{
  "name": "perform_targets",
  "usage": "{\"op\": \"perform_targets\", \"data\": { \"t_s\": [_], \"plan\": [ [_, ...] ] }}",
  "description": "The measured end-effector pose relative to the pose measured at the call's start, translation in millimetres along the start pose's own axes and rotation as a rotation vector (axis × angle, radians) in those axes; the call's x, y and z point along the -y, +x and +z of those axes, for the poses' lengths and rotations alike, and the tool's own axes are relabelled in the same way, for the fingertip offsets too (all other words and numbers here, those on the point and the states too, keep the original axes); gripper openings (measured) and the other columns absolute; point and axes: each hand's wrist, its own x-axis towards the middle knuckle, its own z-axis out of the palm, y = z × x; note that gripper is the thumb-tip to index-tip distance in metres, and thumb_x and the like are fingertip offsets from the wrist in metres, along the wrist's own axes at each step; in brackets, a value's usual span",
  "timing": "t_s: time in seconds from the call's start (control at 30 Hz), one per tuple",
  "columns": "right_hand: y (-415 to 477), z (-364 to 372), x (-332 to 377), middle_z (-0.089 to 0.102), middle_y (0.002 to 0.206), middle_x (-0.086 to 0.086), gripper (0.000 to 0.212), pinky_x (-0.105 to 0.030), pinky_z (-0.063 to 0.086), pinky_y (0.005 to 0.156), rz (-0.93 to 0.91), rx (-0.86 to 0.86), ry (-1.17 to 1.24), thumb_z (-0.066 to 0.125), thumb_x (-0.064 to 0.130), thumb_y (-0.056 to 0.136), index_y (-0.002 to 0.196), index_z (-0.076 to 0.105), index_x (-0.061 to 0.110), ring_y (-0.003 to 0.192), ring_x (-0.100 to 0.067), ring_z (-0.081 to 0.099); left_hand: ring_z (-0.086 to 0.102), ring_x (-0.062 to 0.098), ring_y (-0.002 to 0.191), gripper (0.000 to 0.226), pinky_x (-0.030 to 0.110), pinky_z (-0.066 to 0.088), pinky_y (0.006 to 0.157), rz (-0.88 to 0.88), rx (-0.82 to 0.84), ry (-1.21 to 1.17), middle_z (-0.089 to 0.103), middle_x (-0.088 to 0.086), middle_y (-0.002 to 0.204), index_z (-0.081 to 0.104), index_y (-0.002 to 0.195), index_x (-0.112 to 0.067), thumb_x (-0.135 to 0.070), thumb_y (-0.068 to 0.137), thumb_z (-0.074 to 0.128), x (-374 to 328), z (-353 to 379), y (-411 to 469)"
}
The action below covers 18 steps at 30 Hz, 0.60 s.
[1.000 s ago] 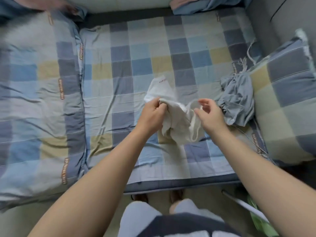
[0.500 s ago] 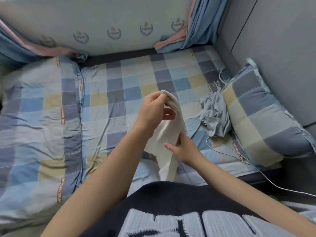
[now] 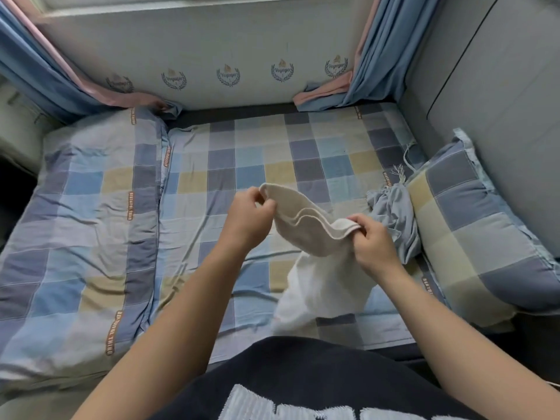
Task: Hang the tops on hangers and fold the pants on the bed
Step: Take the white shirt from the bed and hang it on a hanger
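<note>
hands first: left hand [image 3: 248, 218] and right hand [image 3: 374, 241] both pinch the ribbed edge of a white garment [image 3: 321, 277], one at each end, fingers curled on the fabric. that edge is stretched between them above the middle of the bed [image 3: 242, 165]. the rest of the cloth hangs down to the sheet at the near side, right of centre. can't tell if the band is a waistband or a hem, so it could be pants or a top tbh. looks to me like the sorting-out step, finding the opening and getting it squared. next move imo needs a shake so it drops flat, then either lay it down to fold or go find a hanger, none in view. crumpled grey-blue garment [image 3: 394, 219] sits just right of the right hand, against the checked pillow [image 3: 472, 225].
</note>
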Motion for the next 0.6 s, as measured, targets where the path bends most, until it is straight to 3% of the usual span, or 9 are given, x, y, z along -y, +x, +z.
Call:
{"op": "perform_targets", "data": {
  "t_s": [0.03, 0.1, 0.17, 0.2, 0.27, 0.3, 0.37, 0.47, 0.6],
  "plan": [
    [4.1, -5.3, 12.7, 0.069, 0.084, 0.019, 0.033, -0.019, 0.047, 0.071, -0.059, 0.004, 0.0, 0.053, 0.0, 0.092, 0.09, 0.069, 0.029, 0.08, -0.001, 0.063, 0.058, 0.027, 0.104, 0.023, 0.042, 0.049, 0.092, -0.044, 0.071, 0.131, 0.061, 0.008, 0.112, 0.062, 0.108, -0.01, -0.027, 0.093, 0.063, 5.1, 1.6, -1.5],
    [10.6, -17.4, 38.0, 0.071, 0.082, 0.014, 0.025, -0.024, 0.048, 0.073, -0.153, 0.038, -0.01, 0.057, 0.003, 0.094, 0.092, 0.073, 0.023, 0.081, -0.008, 0.065, 0.044, 0.03, 0.13, 0.066, 0.048, 0.039, 0.111, -0.014, 0.166, 0.304, 0.046, 0.007, 0.142, 0.048, 0.135, -0.021, -0.043, 0.082, 0.078, 10.2, 6.8, -8.2],
    [14.5, -29.2, 63.3, 0.073, 0.081, 0.006, 0.018, -0.028, 0.049, 0.074, -0.233, 0.123, -0.027, 0.062, 0.007, 0.094, 0.091, 0.076, 0.018, 0.081, -0.013, 0.066, 0.02, 0.025, 0.149, 0.108, 0.048, 0.022, 0.122, 0.18, 0.193, 0.318, 0.023, 0.001, 0.163, 0.024, 0.155, -0.029, -0.053, 0.07, 0.085, 8.9, 16.3, -16.1],
    [15.2, -34.6, 75.5, 0.073, 0.079, 0.003, 0.014, -0.029, 0.049, 0.072, -0.269, 0.164, -0.03, 0.065, 0.01, 0.094, 0.089, 0.076, 0.016, 0.078, -0.014, 0.065, 0.016, 0.021, 0.152, 0.114, 0.046, 0.018, 0.124, 0.295, 0.211, 0.291, 0.02, -0.001, 0.165, 0.021, 0.157, -0.032, -0.053, 0.068, 0.087, 5.7, 21.3, -20.2],
    [15.1, -43.7, 95.8, 0.072, 0.076, -0.002, 0.011, -0.029, 0.047, 0.069, -0.318, 0.206, -0.015, 0.069, 0.014, 0.093, 0.089, 0.078, 0.012, 0.074, -0.017, 0.064, 0.04, 0.024, 0.141, 0.086, 0.047, 0.033, 0.118, 0.471, 0.255, 0.194, 0.048, 0.001, 0.151, 0.044, 0.149, -0.025, -0.043, 0.076, 0.086, 0.0, 30.7, -22.1],
    [14.0, -48.1, 102.9, 0.072, 0.076, -0.003, 0.01, -0.027, 0.047, 0.068, -0.335, 0.212, -0.006, 0.07, 0.015, 0.093, 0.089, 0.079, 0.011, 0.073, -0.015, 0.063, 0.057, 0.025, 0.122, 0.056, 0.047, 0.045, 0.105, 0.508, 0.237, 0.14, 0.064, 0.002, 0.131, 0.06, 0.134, -0.019, -0.033, 0.084, 0.081, -3.5, 34.2, -24.2],
    [12.5, -57.3, 108.1, 0.071, 0.073, -0.002, 0.007, -0.021, 0.044, 0.064, -0.342, 0.221, 0.013, 0.074, 0.017, 0.09, 0.086, 0.078, 0.014, 0.066, -0.008, 0.057, 0.063, 0.027, 0.086, 0.01, 0.04, 0.051, 0.079, 0.51, 0.083, 0.027, 0.071, 0.005, 0.091, 0.07, 0.102, -0.008, -0.015, 0.095, 0.068, -7.3, 35.2, -25.9],
    [11.8, -68.5, 94.0, 0.065, 0.066, 0.004, 0.013, -0.019, 0.041, 0.057, -0.233, 0.297, -0.083, 0.082, 0.029, 0.082, 0.079, 0.073, 0.02, 0.059, -0.004, 0.052, 0.058, 0.011, 0.073, 0.016, 0.022, 0.043, 0.066, 0.521, -0.12, -0.055, 0.066, -0.004, 0.078, 0.069, 0.094, -0.009, 0.002, 0.093, 0.058, -11.7, 20.3, -24.0],
    [12.4, -59.3, 41.8, 0.073, 0.079, 0.003, 0.014, -0.036, 0.055, 0.076, -0.029, 0.375, -0.197, 0.082, 0.026, 0.082, 0.081, 0.073, 0.016, 0.081, -0.018, 0.069, 0.057, -0.003, 0.068, 0.029, 0.01, 0.038, 0.059, 0.485, -0.104, -0.208, 0.065, -0.02, 0.071, 0.069, 0.086, -0.02, 0.005, 0.088, 0.054, -25.0, 6.9, -27.1]
  ]
}}
